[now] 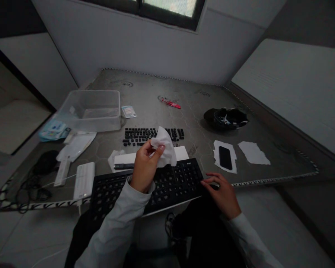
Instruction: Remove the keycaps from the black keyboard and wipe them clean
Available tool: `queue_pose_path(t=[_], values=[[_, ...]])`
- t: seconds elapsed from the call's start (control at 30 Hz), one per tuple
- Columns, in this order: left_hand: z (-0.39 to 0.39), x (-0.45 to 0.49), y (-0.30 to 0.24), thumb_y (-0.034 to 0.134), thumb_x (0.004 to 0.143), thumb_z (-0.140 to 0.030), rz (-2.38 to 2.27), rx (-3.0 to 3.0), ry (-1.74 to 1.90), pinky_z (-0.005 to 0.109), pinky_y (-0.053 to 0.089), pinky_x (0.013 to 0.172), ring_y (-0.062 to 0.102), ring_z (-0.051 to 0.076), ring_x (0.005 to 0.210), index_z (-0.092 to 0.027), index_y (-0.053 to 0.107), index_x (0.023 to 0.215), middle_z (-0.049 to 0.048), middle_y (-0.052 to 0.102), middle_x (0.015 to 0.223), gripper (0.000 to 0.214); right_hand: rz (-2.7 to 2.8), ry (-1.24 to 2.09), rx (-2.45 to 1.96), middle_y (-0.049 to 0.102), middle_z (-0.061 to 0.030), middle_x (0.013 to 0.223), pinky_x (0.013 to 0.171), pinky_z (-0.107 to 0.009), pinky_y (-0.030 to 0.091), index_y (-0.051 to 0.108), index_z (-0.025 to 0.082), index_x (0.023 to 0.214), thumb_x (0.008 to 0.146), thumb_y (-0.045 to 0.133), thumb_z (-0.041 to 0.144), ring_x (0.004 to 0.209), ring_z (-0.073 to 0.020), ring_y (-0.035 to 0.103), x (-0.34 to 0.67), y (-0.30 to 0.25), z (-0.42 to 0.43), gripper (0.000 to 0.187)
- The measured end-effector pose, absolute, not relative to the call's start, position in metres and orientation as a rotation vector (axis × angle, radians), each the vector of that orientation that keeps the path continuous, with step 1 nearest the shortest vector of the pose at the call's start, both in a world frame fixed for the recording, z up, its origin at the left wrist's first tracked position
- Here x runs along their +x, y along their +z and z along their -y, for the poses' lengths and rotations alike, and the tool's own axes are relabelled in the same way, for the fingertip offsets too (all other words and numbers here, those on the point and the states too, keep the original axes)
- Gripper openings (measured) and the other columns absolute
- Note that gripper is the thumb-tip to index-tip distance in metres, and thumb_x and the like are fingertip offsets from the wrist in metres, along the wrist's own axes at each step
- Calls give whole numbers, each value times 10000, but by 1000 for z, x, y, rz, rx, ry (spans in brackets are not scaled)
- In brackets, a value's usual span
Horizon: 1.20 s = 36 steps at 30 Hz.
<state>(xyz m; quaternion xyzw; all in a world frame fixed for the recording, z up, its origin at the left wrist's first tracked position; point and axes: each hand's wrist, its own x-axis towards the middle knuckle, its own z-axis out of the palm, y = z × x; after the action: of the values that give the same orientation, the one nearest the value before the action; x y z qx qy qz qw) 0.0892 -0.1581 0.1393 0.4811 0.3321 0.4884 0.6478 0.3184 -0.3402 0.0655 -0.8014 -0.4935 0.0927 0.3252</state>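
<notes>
My left hand (145,165) pinches a white tissue (167,149) between thumb and fingers, above the keyboard. The black keyboard (167,188) has its keycaps off, with rows of bare sockets showing. It lies tilted across the table's front edge and my lap. At its right end, my right hand (222,195) grips the corner with bent fingers; part of the grip is hidden. Behind the tissue, loose black keycaps (141,133) are laid out in rows on the table. A white sheet (181,152) and a dark, slim stick-like thing (124,166) lie between keycaps and keyboard.
On the left are a clear plastic bin (102,113), a blue packet (54,128), a white power bank (84,180) and a black cable (33,193). A red-handled tool (171,103) lies farther back. Rightward sit a black cap (230,119) and a phone (225,158) on paper.
</notes>
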Motion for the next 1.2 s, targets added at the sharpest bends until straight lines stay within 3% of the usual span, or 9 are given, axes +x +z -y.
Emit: queue_pose_path(t=[0.13, 0.4, 0.6, 0.87, 1.2], values=[[149, 81, 139, 739, 756, -350, -789, 1060, 1134, 257, 470, 773, 627, 165, 848, -175, 672, 973, 38, 702, 933, 288, 1202, 117, -2077, 651, -76, 1006, 897, -416, 462, 679, 220, 756, 796, 632, 495, 960, -247, 622, 343, 63, 317, 282], [138, 76, 133, 732, 770, -359, -854, 1014, 1133, 256, 461, 795, 628, 164, 855, -167, 661, 1017, 41, 703, 952, 321, 1344, 286, -2241, 716, -50, 870, 730, -300, 491, 678, 196, 886, 830, 600, 388, 770, -186, 662, 403, 38, 201, 215], [137, 81, 136, 746, 752, -374, -913, 965, 1077, 260, 468, 782, 641, 183, 871, -166, 659, 1009, 50, 710, 957, 341, 1428, 324, -2322, 746, -78, 926, 767, -280, 470, 730, 198, 951, 859, 589, 306, 859, -207, 676, 434, 10, 111, 201], [129, 77, 127, 758, 738, -391, -989, 882, 1029, 291, 496, 804, 661, 208, 907, -173, 662, 1052, 70, 717, 1005, 394, 1269, 253, -2517, 728, -133, 1069, 832, -321, 465, 740, 210, 1039, 881, 549, 346, 1026, -263, 652, 462, -17, 29, 283], [120, 84, 121, 817, 647, -408, -1131, 756, 973, 338, 521, 853, 680, 244, 913, -161, 684, 1032, 75, 738, 955, 476, 1104, 271, -2634, 742, -137, 1000, 850, -373, 461, 773, 230, 924, 809, 635, 393, 978, -278, 668, 473, -45, -12, 243]])
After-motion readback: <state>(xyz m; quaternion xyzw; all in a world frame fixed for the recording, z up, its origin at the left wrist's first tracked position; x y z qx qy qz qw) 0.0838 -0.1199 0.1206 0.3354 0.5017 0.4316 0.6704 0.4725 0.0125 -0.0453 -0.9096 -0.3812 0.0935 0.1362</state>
